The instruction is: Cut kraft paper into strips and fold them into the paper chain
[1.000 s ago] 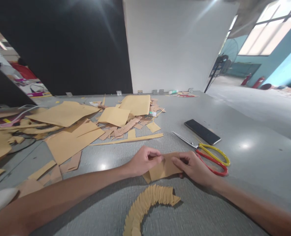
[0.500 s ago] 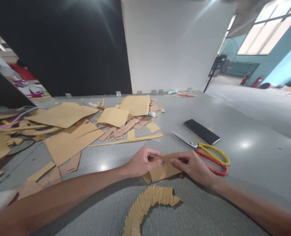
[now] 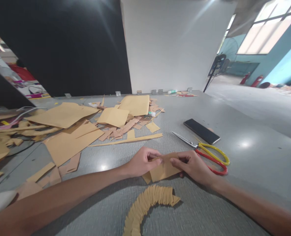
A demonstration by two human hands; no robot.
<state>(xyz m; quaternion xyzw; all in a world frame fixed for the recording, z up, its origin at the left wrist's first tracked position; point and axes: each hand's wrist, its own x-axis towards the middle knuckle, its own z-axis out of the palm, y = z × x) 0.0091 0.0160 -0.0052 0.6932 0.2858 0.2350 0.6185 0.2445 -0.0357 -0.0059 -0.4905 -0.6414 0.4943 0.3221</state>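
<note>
A small piece of brown paper [image 3: 166, 168] is pinched between my two hands, just above the grey table. My left hand [image 3: 145, 162] grips its left end, thumb on top; a narrow flap of paper sticks out below that thumb. My right hand [image 3: 193, 167] holds the opposite end, its thumb pressed on the upper face and the fingers behind. Below them lies a curved chain of folded brown paper [image 3: 149, 201], cut off by the bottom edge of the view. Beside my right hand rest scissors [image 3: 209, 154] with one yellow and one red handle, blades pointing away to the left.
A black phone [image 3: 201, 131] lies beyond the scissors. Brown paper sheets [image 3: 66, 114] and scraps [image 3: 128, 127] cover the left and middle of the table. A glue stick [image 3: 172, 92] lies by the upright white panel [image 3: 175, 46]; a white object [image 3: 0, 201] sits at lower left.
</note>
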